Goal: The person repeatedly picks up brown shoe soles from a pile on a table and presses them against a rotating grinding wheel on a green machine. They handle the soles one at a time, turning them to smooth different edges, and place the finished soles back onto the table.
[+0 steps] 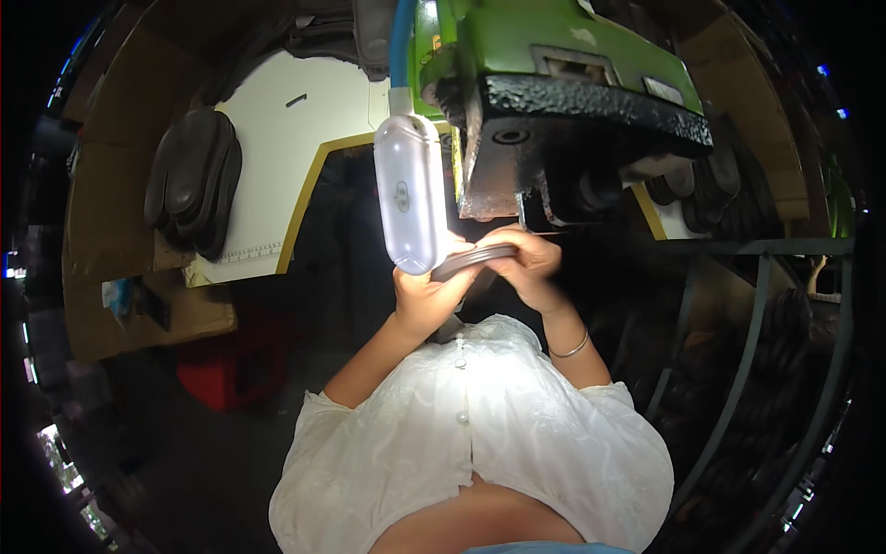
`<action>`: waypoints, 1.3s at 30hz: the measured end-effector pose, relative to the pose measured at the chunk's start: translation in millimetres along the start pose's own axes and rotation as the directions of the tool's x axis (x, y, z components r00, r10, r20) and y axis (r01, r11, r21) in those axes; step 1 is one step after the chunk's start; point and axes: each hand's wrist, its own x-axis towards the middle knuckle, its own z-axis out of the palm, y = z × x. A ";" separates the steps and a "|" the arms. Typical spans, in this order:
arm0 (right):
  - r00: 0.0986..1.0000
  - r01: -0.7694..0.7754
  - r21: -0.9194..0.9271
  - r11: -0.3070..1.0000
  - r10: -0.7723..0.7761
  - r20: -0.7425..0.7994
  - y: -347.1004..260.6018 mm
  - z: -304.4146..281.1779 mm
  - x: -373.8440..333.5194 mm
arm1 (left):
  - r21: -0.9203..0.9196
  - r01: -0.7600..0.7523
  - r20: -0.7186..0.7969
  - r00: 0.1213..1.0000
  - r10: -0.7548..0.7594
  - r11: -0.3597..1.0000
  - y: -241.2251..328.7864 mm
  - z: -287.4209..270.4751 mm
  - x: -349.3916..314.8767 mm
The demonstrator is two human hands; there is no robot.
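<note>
Both hands grip a brown shoe sole [472, 262], seen nearly edge-on just below the working head of a green and black machine [591, 88]. My left hand [425, 300] is closed on its near left end, with the fingers partly hidden behind the sole and a lamp. My right hand [533, 266] is closed round the other end, its fingers bent over the upper edge. A bright white lamp [408, 198] on a blue arm hangs directly above my left hand.
Dark soles [192, 180] lie stacked on the white tabletop [277, 115] at left, and more soles [724, 189] lie at right. Cardboard [101, 198] walls the left side. A red stool [221, 374] is at lower left. A metal rack [752, 342] stands at right.
</note>
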 end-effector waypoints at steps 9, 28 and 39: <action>0.823 0.246 0.448 0.860 0.059 -0.565 2.2 -17.1 -14.1 | 0.263 0.006 0.142 0.989 -0.045 0.965 5.1 -7.5 11.1; 0.913 -0.408 0.181 0.895 0.402 0.070 34.6 26.2 11.9 | 0.345 0.549 -0.517 0.788 -0.334 0.762 -57.4 -139.3 26.7; 0.817 -0.510 0.062 0.858 0.505 -0.277 57.0 -28.5 -32.4 | 0.493 0.281 -0.371 0.924 -0.093 0.823 -173.2 -103.5 177.7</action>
